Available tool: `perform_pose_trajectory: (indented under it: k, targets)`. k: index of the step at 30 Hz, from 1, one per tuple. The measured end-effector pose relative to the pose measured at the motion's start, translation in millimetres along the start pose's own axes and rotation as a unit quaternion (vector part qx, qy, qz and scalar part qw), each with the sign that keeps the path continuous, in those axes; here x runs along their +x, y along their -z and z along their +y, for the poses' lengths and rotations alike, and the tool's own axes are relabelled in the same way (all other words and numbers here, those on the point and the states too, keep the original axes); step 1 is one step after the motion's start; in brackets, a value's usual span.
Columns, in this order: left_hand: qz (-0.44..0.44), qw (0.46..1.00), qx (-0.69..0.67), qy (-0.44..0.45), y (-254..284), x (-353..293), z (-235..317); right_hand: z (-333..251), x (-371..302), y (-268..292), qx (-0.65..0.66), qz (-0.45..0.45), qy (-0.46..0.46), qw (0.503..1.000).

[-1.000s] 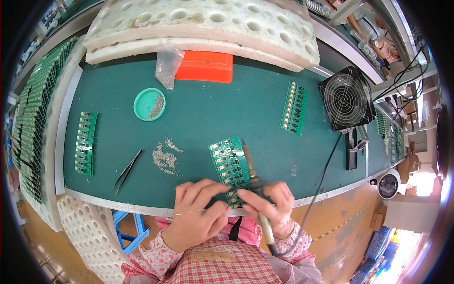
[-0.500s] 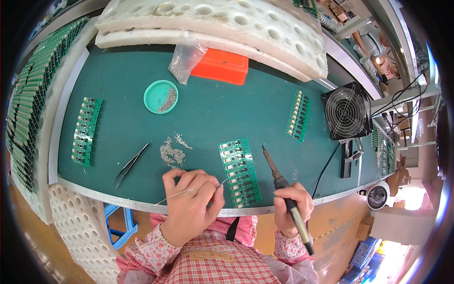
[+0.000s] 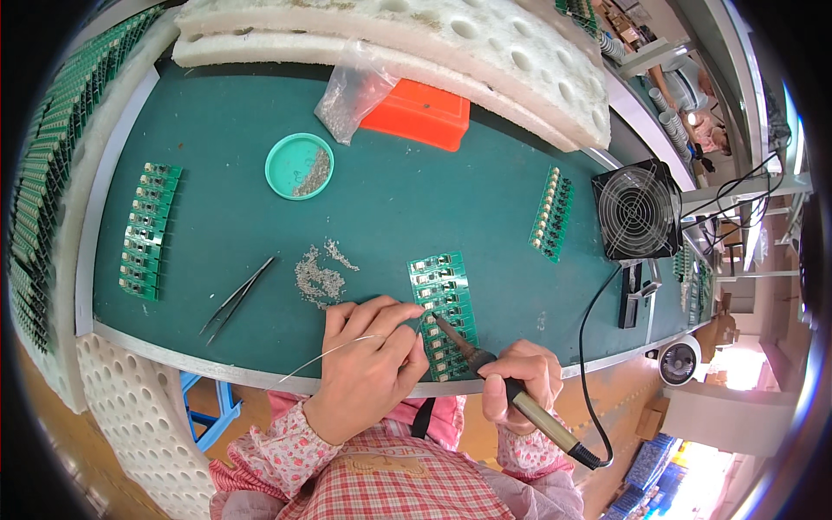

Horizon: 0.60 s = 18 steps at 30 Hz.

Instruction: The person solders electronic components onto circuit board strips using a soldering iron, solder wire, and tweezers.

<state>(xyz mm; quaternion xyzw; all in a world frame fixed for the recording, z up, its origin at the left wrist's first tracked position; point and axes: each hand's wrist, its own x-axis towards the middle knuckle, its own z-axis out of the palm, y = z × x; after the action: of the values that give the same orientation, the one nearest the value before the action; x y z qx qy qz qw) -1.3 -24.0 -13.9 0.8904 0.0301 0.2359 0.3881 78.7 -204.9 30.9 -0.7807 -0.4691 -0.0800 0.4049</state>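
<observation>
Apparently mid-soldering on circuit board, with right grip clamped on iron, left grip on wire, and completed share indeterminable.

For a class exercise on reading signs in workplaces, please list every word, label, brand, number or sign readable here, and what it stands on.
Checked apron: printed lettering, small and only partly legible; not copied out here.
Circuit board by the hands: any markings are too small to read.
Soldering iron: no text can be made out.
Square black fan: none legible.
Orange-red box: none visible.
</observation>
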Motion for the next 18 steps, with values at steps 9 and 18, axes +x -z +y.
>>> perform_pose_trajectory:
  k: [9, 18]
  targets:
    - [-0.006, 1.0, 0.002, 0.006, -0.2, 0.6, -0.9, -1.9, 2.4, -7.6, -0.01, 0.016, -0.019, 1.0]
    - [-0.005, 1.0, -0.002, 0.007, -1.0, 0.6, -1.0, -4.7, 6.3, -6.7, -0.034, -0.01, 0.003, 0.999]
